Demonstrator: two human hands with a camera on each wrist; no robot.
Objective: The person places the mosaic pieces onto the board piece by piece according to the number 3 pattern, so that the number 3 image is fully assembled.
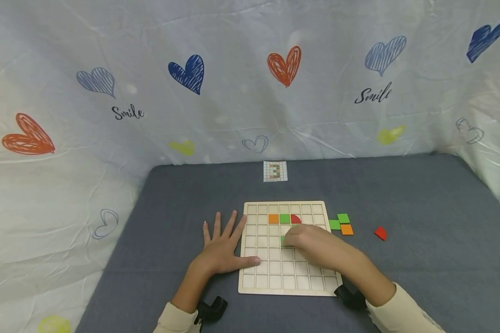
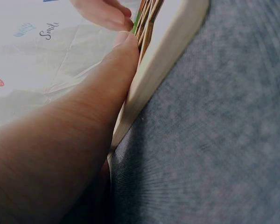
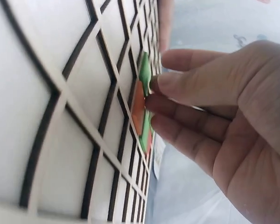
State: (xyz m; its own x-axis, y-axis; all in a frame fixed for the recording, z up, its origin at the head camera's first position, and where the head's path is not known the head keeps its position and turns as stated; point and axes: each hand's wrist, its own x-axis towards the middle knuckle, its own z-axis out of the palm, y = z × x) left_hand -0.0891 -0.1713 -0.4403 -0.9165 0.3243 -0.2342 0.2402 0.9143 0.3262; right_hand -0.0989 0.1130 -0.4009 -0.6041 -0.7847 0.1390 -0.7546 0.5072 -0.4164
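Note:
A pale wooden grid board (image 1: 275,268) lies on the grey cloth. My left hand (image 1: 221,252) is spread flat at its left side, the thumb lying over the board's edge. Over the middle of the board my right hand (image 1: 316,245) bends its fingers down and pinches a small green tile (image 3: 144,70) at a grid cell. An orange tile (image 3: 138,108) and another green tile (image 3: 145,130) sit beside it, partly hidden by the fingers. Along an upper row are an orange square (image 1: 273,218), a green square (image 1: 284,218) and a red quarter-round piece (image 1: 295,218).
Right of the board lie two loose green squares (image 1: 343,218) and an orange square (image 1: 346,230). A red quarter-round piece (image 1: 381,233) lies farther right. A small printed pattern card (image 1: 275,171) is at the back edge, before a white curtain (image 1: 233,111) with hearts.

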